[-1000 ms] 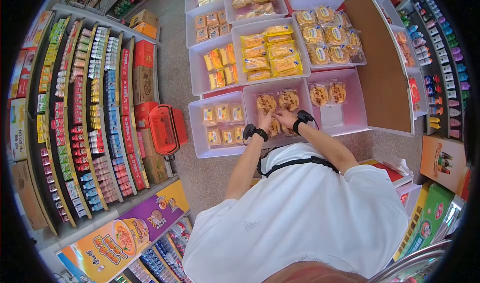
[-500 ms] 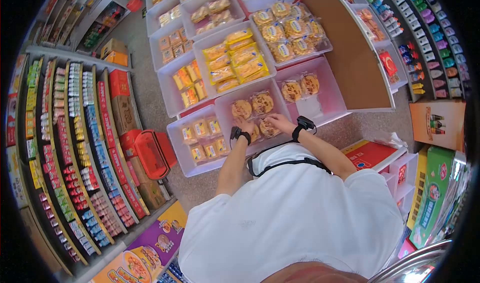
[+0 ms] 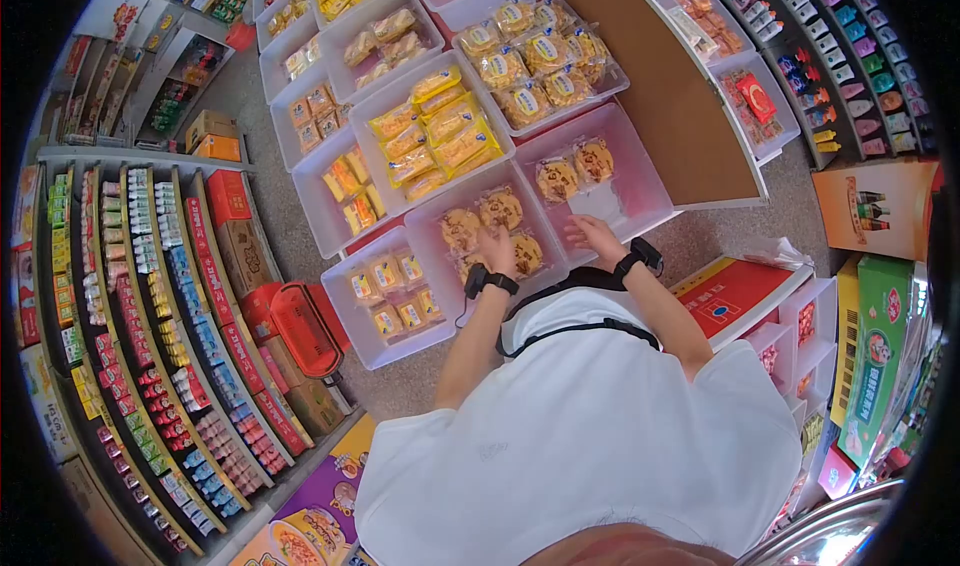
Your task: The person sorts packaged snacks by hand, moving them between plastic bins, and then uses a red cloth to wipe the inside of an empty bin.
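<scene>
My left hand (image 3: 497, 251) is over the front middle bin (image 3: 425, 228), among several round, wrapped pastries; its fingers are stretched out and seem to touch them. One pastry (image 3: 460, 229) lies just left of the fingers, another (image 3: 501, 207) just beyond, and a third (image 3: 526, 254) to the right. My right hand (image 3: 597, 239) hovers at the near edge of the right-hand bin (image 3: 645, 191), fingers apart, holding nothing. Two wrapped round pastries (image 3: 556, 180) lie side by side toward the back of that bin. A black band with a small device circles each wrist.
Square wrapped cakes (image 3: 387, 321) fill the front left bin. Behind stand bins of yellow-packed bread (image 3: 440, 131) and bagged pastries (image 3: 525, 66). A brown board (image 3: 680, 96) lies to the right. A red basket (image 3: 306, 331) and stocked shelves (image 3: 150, 346) are left, a red box (image 3: 725, 301) right.
My right hand has lifted off the pastries in the middle bin and moved right, to the right-hand bin's edge. My left hand stays over the middle bin. The view has shifted slightly.
</scene>
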{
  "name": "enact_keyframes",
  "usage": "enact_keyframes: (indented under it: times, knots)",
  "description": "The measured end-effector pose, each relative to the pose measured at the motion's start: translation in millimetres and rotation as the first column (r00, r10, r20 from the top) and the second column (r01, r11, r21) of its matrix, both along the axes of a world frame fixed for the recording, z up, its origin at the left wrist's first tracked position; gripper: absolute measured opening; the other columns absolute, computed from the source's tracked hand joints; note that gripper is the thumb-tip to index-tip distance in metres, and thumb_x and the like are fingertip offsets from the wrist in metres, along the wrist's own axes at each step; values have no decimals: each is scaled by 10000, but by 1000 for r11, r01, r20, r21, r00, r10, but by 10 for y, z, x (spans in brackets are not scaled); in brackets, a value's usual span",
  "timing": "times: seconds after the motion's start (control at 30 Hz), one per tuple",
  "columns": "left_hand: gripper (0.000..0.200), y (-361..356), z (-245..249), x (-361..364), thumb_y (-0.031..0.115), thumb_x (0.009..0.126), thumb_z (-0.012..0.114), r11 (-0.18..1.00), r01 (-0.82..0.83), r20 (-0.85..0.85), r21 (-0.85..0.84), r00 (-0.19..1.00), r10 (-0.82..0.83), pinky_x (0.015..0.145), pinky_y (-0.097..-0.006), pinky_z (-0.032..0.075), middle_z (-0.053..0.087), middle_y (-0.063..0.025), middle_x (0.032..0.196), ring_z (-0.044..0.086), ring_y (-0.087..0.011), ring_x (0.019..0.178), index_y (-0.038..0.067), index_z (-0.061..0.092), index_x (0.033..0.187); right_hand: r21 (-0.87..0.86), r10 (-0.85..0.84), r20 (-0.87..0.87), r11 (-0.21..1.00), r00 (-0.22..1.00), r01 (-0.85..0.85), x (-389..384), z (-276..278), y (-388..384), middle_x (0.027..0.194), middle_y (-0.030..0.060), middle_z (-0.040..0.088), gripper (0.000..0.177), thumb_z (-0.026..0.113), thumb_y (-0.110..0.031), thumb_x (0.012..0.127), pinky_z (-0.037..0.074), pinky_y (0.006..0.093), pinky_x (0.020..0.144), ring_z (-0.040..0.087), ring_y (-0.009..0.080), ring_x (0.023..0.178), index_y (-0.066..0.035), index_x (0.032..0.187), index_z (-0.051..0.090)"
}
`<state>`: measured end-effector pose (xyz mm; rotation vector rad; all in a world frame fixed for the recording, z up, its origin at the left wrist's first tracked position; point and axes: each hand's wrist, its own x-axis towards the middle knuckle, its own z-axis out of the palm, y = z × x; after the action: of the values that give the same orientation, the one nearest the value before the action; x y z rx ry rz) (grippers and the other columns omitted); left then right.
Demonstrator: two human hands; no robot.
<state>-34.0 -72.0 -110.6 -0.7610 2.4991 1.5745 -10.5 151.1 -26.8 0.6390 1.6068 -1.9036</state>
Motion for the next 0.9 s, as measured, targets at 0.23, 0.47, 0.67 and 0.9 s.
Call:
enact_keyframes:
  times: [0.23,0.47,0.67,0.9]
  knots:
    - [411,686,1148,-11,217,864,513,977,131,-65,168,990,-122,942,-352,340,498,-216,1166,465,-308,1100,-53,455,1167,-6,-58,6,998,998,58,-189,39,229,1043,53,583,370,445,-352,901,425,295,814,538,136,916,-79,1142,510]
    - [411,1226,863,-64,217,895,485,904,216,-40,369,975,-217,921,-319,369,508,-162,1168,484,-240,1080,-57,416,1193,-58,-59,-9,997,998,58,-414,-74,354,1010,34,592,340,461,-326,905,434,258,761,548,122,876,-75,1127,516]
    - [470,1443,207,-340,233,856,519,924,217,-4,315,974,-227,938,-342,358,490,-231,1195,474,-315,1120,-64,420,1206,56,47,-42,997,998,-44,-693,-517,444,1083,70,569,401,465,-315,901,418,271,813,534,137,980,-36,1187,499]
    - [448,1387,-165,-694,231,803,531,975,160,159,156,970,-185,839,-402,431,577,-273,1017,551,-384,988,-70,473,1130,416,214,-116,897,970,-148,-1018,-834,364,1134,165,556,421,478,-284,862,383,310,897,512,257,1070,39,1125,537]
